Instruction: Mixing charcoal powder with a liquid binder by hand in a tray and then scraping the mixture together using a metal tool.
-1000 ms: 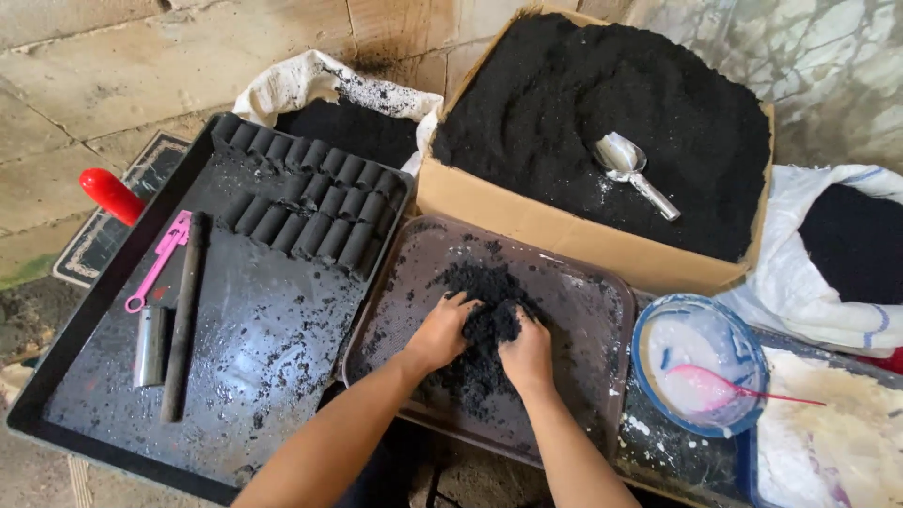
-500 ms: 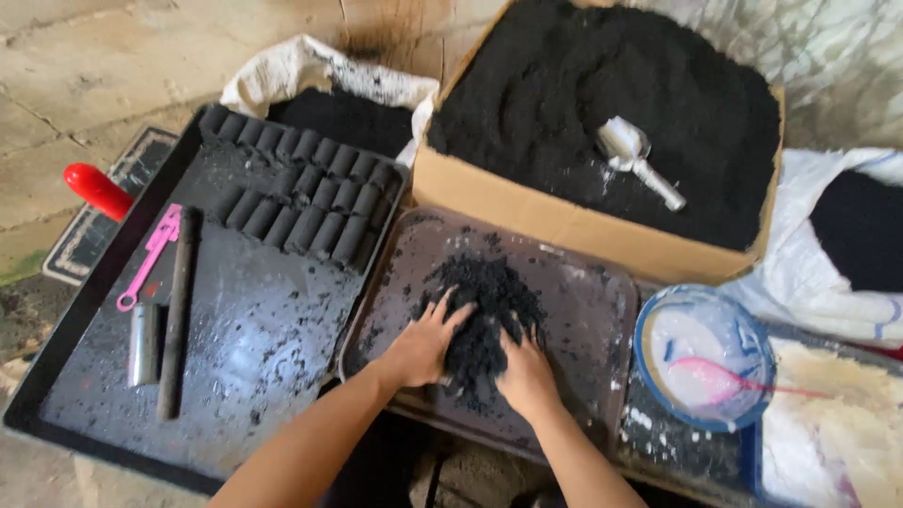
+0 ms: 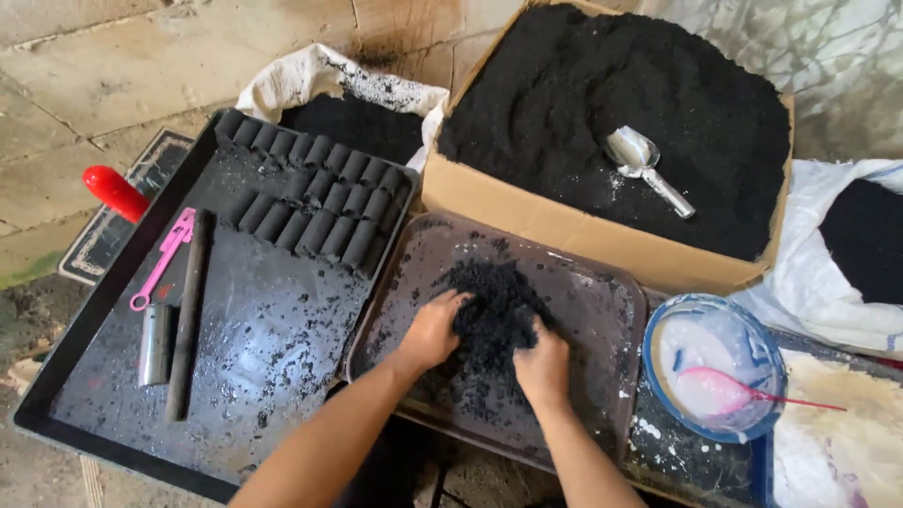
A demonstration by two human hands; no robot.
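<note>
Biggest of all, beyond both hands, the cardboard box [image 3: 489, 199] brims with black powder, a metal scoop [image 3: 645, 167] lying on top. Off the left hand's outer side sits the large black tray [image 3: 103, 320], rows of dark cylinders [image 3: 315, 193] at its far end, a pink tool [image 3: 166, 256] and a dark rod [image 3: 188, 315] near its outer edge. Under the hands, the brown tray [image 3: 602, 310]. Just past the right hand, a blue-rimmed bowl [image 3: 720, 362] of white liquid. Between the hands, the black clump [image 3: 494, 315]: left hand [image 3: 431, 331] and right hand [image 3: 544, 369] both curl in, pressing its sides.
</note>
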